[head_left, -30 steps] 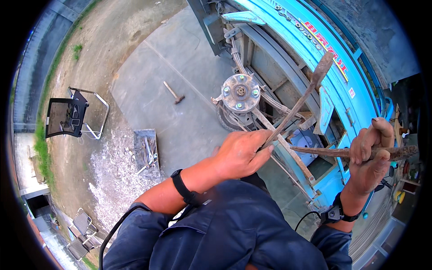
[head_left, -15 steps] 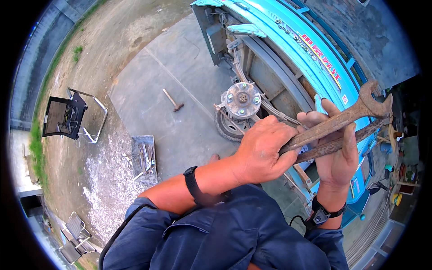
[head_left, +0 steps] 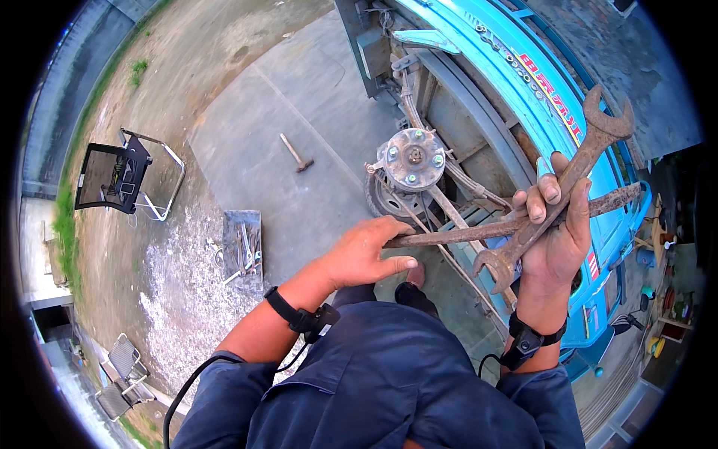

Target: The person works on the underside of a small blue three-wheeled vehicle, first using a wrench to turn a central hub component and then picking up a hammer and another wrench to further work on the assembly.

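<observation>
My right hand (head_left: 557, 251) is closed around a large rusty open-end wrench (head_left: 562, 196), tilted with one jaw up and the other down. A long rusty bar (head_left: 449, 236) lies crosswise behind the wrench, in the same grip; its exact kind is unclear. Its near-left end meets my left hand (head_left: 360, 253), whose thumb points out to the right, apart from the fingers. That hand appears open, only touching the bar's end. Beyond both hands is a round wheel hub (head_left: 413, 157) with several studs and greenish nuts.
A light-blue vehicle (head_left: 516, 71) stands along the right, a wheel (head_left: 383, 196) lying under its hub. A hammer (head_left: 298, 153) lies on the concrete. To the left are a tool tray (head_left: 243, 218) with wrenches and a chair (head_left: 140, 161); another chair (head_left: 123, 358) sits lower left.
My left hand has loosened from the wrench and moved left to the bar's end. The wrench has swung steeper, its lower jaw now showing, and the two tools cross.
</observation>
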The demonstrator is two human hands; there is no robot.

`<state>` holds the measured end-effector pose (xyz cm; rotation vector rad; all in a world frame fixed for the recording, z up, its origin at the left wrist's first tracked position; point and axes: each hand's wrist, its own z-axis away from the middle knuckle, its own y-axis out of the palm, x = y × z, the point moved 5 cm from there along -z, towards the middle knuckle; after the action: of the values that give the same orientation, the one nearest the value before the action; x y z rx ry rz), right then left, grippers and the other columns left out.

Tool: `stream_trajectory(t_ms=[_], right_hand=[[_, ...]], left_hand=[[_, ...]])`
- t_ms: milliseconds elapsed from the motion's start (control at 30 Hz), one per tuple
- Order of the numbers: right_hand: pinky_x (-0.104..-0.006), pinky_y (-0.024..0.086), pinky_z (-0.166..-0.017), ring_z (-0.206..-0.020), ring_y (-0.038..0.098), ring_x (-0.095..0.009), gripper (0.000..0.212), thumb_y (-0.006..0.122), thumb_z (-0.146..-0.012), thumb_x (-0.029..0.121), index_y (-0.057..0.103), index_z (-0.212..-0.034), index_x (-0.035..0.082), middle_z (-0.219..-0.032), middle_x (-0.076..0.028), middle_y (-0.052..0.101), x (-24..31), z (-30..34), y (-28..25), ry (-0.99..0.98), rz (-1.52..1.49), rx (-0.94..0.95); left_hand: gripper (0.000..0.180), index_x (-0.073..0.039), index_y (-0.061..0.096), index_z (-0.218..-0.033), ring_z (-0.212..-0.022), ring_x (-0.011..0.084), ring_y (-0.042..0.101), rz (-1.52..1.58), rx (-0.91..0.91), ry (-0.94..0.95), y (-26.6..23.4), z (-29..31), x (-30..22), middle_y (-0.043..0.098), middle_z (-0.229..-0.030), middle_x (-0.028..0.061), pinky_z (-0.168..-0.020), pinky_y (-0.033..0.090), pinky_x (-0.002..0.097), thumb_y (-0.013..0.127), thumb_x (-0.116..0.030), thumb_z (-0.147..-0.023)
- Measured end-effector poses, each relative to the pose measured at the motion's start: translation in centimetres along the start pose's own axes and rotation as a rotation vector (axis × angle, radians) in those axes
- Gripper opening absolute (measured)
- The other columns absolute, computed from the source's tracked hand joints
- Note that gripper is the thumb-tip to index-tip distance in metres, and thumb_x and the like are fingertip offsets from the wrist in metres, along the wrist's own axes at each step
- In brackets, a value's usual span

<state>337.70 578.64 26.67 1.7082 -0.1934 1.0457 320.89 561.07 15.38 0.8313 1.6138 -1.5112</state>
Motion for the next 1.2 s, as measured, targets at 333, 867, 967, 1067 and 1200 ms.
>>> stream_trajectory(t_ms=[333, 867, 967, 1067, 1200], right_hand=[[-0.0565, 0.044, -0.106, -0.081, 0.066, -0.022, 0.057, 0.066, -0.092, 0.036, 0.051, -0.130, -0.003, -0.072, -0.004, 0.058, -4.5, 0.3, -2.9, 0.357, -0.118, 0.200], [-0.0508, 0.050, -0.097, -0.096, 0.062, -0.022, 0.043, 0.062, -0.098, 0.032, 0.053, -0.129, 0.004, -0.092, -0.003, 0.061, -11.1, 4.5, -7.3, 0.610, -0.228, 0.013], [-0.0417, 0.050, -0.086, -0.079, 0.057, -0.016, 0.043, 0.060, -0.099, 0.032, 0.051, -0.130, 0.004, -0.086, -0.002, 0.056, -11.0, 2.8, -7.3, 0.519, -0.185, -0.066], [-0.0343, 0.047, -0.074, -0.073, 0.054, -0.014, 0.038, 0.058, -0.101, 0.028, 0.052, -0.130, 0.003, -0.085, -0.003, 0.056, -10.3, 1.6, -5.1, 0.463, -0.088, -0.082], [-0.0266, 0.048, -0.070, -0.074, 0.056, -0.013, 0.032, 0.058, -0.101, 0.022, 0.056, -0.126, 0.003, -0.087, -0.003, 0.060, -10.3, 1.0, -1.8, 0.426, 0.055, -0.027]], left_hand=[[0.028, -0.005, 0.063, -0.081, -0.065, 0.0367, 0.061, -0.106, -0.087, -0.256, 0.8, 7.7, 0.7, 0.061, -0.071, 0.0169, -0.059, 0.048, 0.0408, 0.075, -0.029, -0.087], [0.038, -0.005, 0.065, -0.093, -0.077, 0.0392, 0.066, 0.030, 0.101, -0.643, 5.8, 13.3, 2.1, 0.066, -0.080, 0.0197, -0.070, 0.052, 0.0447, 0.067, -0.042, -0.091], [0.044, -0.005, 0.061, -0.111, -0.079, 0.0370, 0.067, 0.100, 0.127, -0.535, 6.2, 10.3, 1.6, 0.067, -0.087, 0.0186, -0.072, 0.052, 0.0431, 0.065, -0.044, -0.092], [0.066, -0.002, 0.049, -0.132, -0.089, 0.0345, 0.068, 0.338, 0.075, -0.377, 6.0, 5.5, -0.4, 0.069, -0.099, 0.0164, -0.077, 0.052, 0.0412, 0.065, -0.051, -0.090], [0.075, 0.004, 0.047, -0.132, -0.097, 0.0302, 0.067, 0.232, -0.106, -0.287, 4.7, -1.6, -2.5, 0.068, -0.100, 0.0177, -0.082, 0.052, 0.0419, 0.067, -0.054, -0.088]])
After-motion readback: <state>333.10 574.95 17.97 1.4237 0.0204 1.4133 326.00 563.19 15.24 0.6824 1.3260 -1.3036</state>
